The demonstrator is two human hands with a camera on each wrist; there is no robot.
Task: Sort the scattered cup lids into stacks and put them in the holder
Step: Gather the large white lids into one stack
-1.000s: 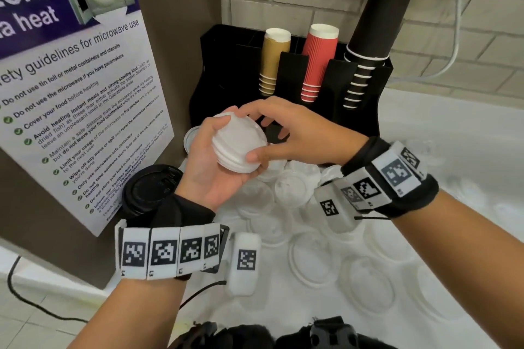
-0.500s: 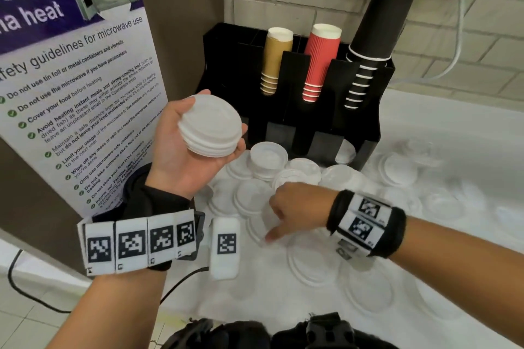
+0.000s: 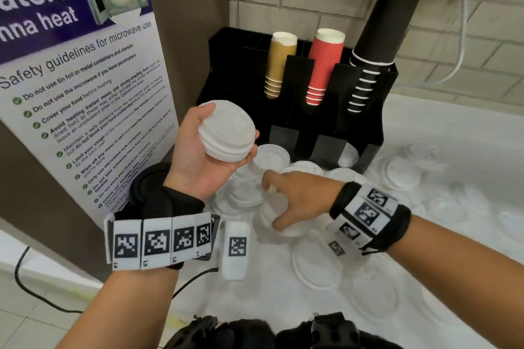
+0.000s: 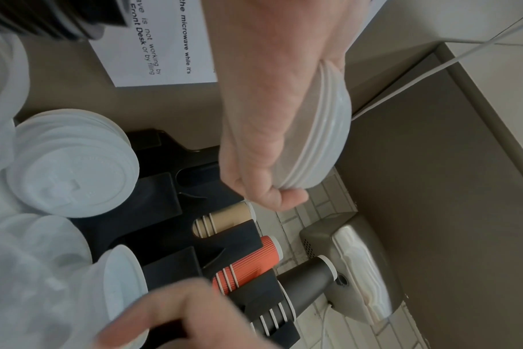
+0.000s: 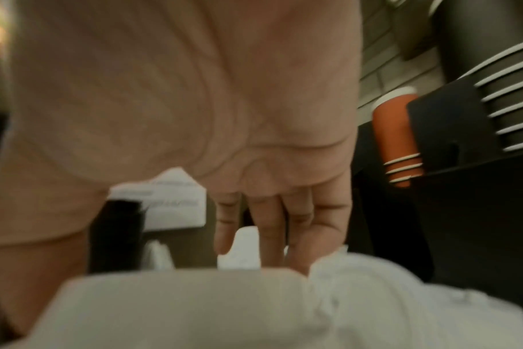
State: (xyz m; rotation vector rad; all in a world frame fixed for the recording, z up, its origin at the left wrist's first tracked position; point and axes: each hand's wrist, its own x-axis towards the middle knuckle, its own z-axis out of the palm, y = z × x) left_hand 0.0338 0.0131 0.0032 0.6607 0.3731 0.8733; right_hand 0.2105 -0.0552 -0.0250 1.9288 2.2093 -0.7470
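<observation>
while left hand (image 3: 198, 156) grips lid stack (image 3: 226, 133), right hand (image 3: 295, 198) pinches lid (image 3: 276, 215) rim.

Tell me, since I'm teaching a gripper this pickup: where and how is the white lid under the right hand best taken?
Probably by its rim, from above. The white lid lies flat among loose overlapping lids, so only its raised edge offers purchase. The right hand already spans it, thumb on the near rim and fingers on the far one, while the left hand holds the stack of lids.
</observation>
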